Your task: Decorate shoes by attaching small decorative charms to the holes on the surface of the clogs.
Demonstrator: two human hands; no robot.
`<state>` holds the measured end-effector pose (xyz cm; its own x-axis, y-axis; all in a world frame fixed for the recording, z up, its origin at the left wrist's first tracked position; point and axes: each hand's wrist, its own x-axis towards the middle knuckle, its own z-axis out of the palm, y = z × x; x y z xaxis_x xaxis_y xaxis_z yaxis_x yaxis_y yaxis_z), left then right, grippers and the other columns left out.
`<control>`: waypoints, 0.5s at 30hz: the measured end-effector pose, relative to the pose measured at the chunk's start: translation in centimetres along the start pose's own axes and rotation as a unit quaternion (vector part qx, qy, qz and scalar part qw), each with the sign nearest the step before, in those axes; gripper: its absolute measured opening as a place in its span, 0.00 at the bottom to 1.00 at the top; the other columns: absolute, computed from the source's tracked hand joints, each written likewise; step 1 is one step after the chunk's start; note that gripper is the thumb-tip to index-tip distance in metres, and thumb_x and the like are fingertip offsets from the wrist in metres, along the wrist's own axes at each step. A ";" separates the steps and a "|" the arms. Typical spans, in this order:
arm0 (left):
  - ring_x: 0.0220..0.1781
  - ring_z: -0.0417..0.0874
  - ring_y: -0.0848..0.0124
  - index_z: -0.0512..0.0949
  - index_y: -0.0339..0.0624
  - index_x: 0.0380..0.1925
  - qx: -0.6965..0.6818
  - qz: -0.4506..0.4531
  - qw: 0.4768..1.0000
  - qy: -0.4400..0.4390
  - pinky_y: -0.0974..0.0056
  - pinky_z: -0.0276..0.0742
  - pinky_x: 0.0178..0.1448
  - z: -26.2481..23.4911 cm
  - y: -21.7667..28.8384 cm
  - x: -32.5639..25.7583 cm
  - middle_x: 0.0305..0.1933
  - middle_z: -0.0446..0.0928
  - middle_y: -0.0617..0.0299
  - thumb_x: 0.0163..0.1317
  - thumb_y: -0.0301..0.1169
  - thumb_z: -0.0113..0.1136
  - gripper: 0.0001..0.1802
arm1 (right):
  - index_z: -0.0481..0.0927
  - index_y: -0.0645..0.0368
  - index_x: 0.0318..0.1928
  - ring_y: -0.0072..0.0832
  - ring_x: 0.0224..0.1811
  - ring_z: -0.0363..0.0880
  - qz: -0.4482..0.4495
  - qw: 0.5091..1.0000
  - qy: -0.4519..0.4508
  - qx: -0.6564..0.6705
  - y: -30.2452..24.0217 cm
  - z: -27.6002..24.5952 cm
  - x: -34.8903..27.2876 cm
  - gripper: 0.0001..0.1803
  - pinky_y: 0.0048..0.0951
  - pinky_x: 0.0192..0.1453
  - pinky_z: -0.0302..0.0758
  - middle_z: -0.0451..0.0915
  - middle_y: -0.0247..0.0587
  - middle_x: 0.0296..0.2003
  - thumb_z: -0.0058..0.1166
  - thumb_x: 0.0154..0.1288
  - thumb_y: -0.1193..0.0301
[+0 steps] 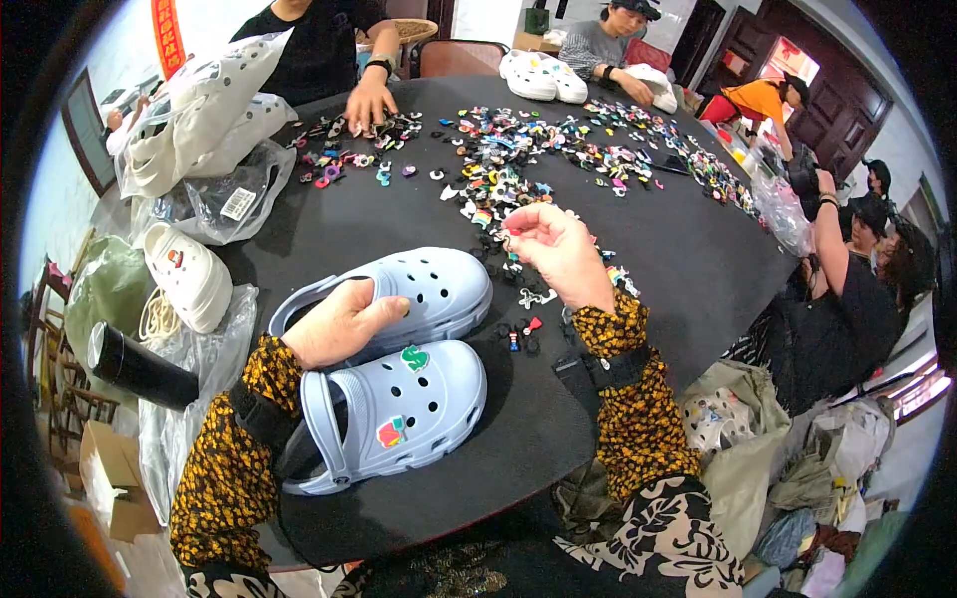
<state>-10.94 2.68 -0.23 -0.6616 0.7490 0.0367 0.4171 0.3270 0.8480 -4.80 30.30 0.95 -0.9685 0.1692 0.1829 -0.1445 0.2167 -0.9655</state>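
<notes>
On the dark table (688, 249), charms (518, 140) lie beyond the right hand (563, 254), pinching a small piece (512, 233), perhaps red; the left hand (339, 324), half-closed, grips a pale-blue clog (444, 281), second clog (414, 404) beside it.

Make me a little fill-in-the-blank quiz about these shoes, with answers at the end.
1. The left hand's grip is on the far clog, which is light ____.
2. The near clog bears exactly ____ colourful charms.
3. The single clog left of the pair is ____.
4. The cylinder below it is ____.

Missing words: blue; two; white; black.
</notes>
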 end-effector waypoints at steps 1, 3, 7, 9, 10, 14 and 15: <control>0.25 0.65 0.77 0.72 0.31 0.22 0.038 -0.012 0.999 0.003 0.64 0.65 0.28 -0.1 -0.2 0.1 0.19 0.67 0.65 0.64 0.46 0.54 0.25 | 0.75 0.65 0.45 0.20 0.39 0.77 -0.016 1.000 -0.009 0.019 0.2 0.3 0.0 0.13 0.21 0.45 0.74 0.79 0.37 0.38 0.53 0.57 0.83; 0.24 0.65 0.77 0.72 0.31 0.22 0.025 -0.012 1.000 0.002 0.64 0.64 0.27 0.0 -0.5 0.3 0.19 0.66 0.65 0.63 0.46 0.54 0.25 | 0.74 0.66 0.46 0.18 0.38 0.76 -0.038 0.999 -0.023 0.028 0.3 1.2 -0.2 0.14 0.20 0.44 0.74 0.79 0.37 0.37 0.53 0.57 0.84; 0.24 0.65 0.78 0.73 0.31 0.22 0.039 -0.040 0.998 0.015 0.64 0.64 0.26 -0.2 0.3 0.2 0.18 0.67 0.66 0.62 0.44 0.55 0.23 | 0.74 0.67 0.44 0.20 0.33 0.76 -0.079 0.995 -0.052 0.032 1.3 3.2 0.2 0.14 0.22 0.40 0.75 0.78 0.39 0.35 0.53 0.55 0.83; 0.24 0.65 0.77 0.73 0.31 0.22 0.032 -0.052 0.998 0.008 0.64 0.64 0.26 -0.2 2.2 0.1 0.18 0.67 0.66 0.62 0.44 0.55 0.24 | 0.74 0.66 0.45 0.19 0.34 0.76 -0.073 0.995 -0.065 -0.006 1.2 3.2 0.0 0.14 0.21 0.41 0.74 0.77 0.36 0.34 0.53 0.55 0.84; 0.24 0.66 0.77 0.73 0.30 0.23 0.027 -0.069 0.997 0.001 0.65 0.64 0.26 -0.3 2.7 -0.1 0.18 0.67 0.65 0.62 0.45 0.55 0.24 | 0.74 0.65 0.45 0.17 0.35 0.75 -0.066 0.994 -0.080 -0.041 1.0 3.5 -0.1 0.14 0.19 0.41 0.74 0.76 0.33 0.34 0.52 0.56 0.84; 0.24 0.66 0.77 0.74 0.29 0.23 0.007 -0.054 0.999 0.005 0.64 0.65 0.26 -0.1 1.3 0.0 0.18 0.68 0.65 0.61 0.44 0.55 0.24 | 0.78 0.64 0.40 0.16 0.33 0.74 -0.092 0.984 -0.075 -0.130 0.7 3.8 -0.4 0.10 0.20 0.38 0.73 0.76 0.33 0.31 0.53 0.56 0.81; 0.24 0.67 0.77 0.73 0.29 0.24 0.010 -0.047 0.999 0.007 0.64 0.65 0.27 -0.1 1.6 -0.1 0.18 0.68 0.64 0.61 0.44 0.55 0.24 | 0.79 0.65 0.36 0.28 0.32 0.77 -0.114 0.979 -0.073 -0.150 0.6 3.8 -0.3 0.08 0.27 0.38 0.74 0.78 0.42 0.31 0.52 0.55 0.79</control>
<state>-10.31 3.11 1.13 -0.7078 0.7055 -0.0352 0.3642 0.4071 0.8376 -5.34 26.69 -0.44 -0.9400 -0.0510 0.3373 -0.3150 0.5092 -0.8009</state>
